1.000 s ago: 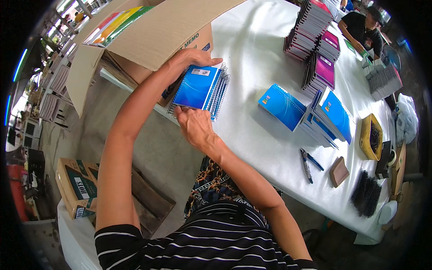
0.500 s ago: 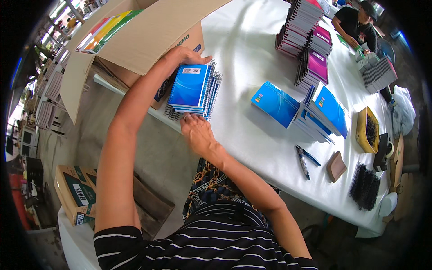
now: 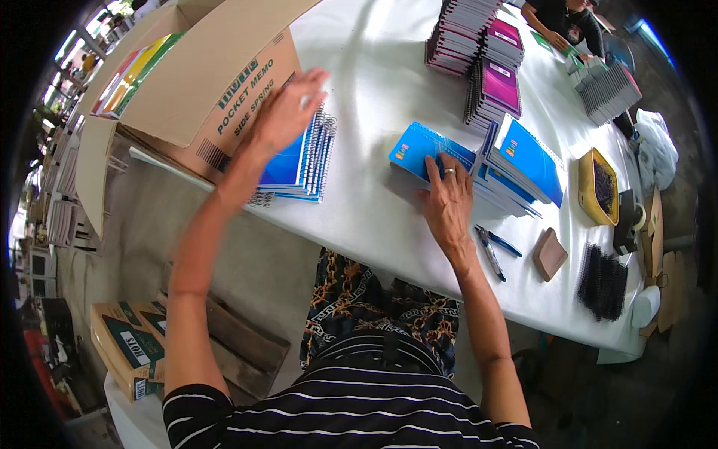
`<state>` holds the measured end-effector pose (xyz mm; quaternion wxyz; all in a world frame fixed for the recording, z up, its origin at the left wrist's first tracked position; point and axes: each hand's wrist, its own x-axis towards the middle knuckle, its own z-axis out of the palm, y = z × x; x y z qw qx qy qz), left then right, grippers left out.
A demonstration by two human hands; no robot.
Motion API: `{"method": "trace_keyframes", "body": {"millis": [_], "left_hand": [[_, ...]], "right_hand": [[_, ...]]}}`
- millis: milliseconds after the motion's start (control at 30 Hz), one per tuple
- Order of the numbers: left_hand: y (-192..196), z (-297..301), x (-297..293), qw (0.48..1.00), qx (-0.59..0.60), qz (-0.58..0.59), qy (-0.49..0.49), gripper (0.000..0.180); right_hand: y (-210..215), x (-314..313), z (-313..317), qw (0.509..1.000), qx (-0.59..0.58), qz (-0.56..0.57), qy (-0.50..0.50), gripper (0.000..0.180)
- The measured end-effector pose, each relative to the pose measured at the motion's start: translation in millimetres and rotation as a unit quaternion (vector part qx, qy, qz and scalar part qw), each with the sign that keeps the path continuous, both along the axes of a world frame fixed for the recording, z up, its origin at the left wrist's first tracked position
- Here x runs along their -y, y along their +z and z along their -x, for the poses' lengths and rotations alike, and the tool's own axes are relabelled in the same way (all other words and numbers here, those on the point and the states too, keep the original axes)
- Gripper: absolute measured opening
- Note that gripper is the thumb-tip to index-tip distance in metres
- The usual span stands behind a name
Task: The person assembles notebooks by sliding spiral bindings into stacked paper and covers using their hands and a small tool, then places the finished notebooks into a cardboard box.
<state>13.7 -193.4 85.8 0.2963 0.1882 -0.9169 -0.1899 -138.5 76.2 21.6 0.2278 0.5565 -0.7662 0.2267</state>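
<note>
My left hand [image 3: 290,112], blurred by motion, is raised over a stack of blue spiral notebooks [image 3: 281,169] at the table's left edge. Its fingers are stretched out with nothing seen in them. Farther right, my right hand [image 3: 449,198] lies on a blue notebook [image 3: 419,147], fingers spread over its cover. That notebook leans against more blue notebooks [image 3: 529,161] piled beside it, their top covers tilted. Behind my left hand stands a large open cardboard box [image 3: 224,97] with colourful flat items [image 3: 142,71] inside.
Tall stacks of magenta notebooks [image 3: 495,88] stand at the back. Pliers [image 3: 491,251], a brown block [image 3: 550,254], black spiral coils [image 3: 603,283] and a yellow tray [image 3: 585,179] lie at right. Another person [image 3: 565,26] works at the far right beside grey-edged stacks [image 3: 609,93].
My left hand has lifted off the left notebook stack. My right hand has left that stack and moved right onto the blue notebook. The whole view has shifted slightly.
</note>
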Motion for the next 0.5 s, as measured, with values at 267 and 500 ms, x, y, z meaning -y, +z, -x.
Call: {"method": "trace_keyframes", "body": {"millis": [267, 500], "left_hand": [[-57, -20, -121, 0.555, -0.002, -0.812, -0.178, 0.079], [-71, -10, -143, 0.567, -0.070, -0.806, -0.157, 0.068]], "right_hand": [[1, -27, 3, 0.997, 0.020, -0.017, 0.078, 0.038], [-8, -58, -18, 0.997, 0.038, 0.015, 0.062, 0.047]]}}
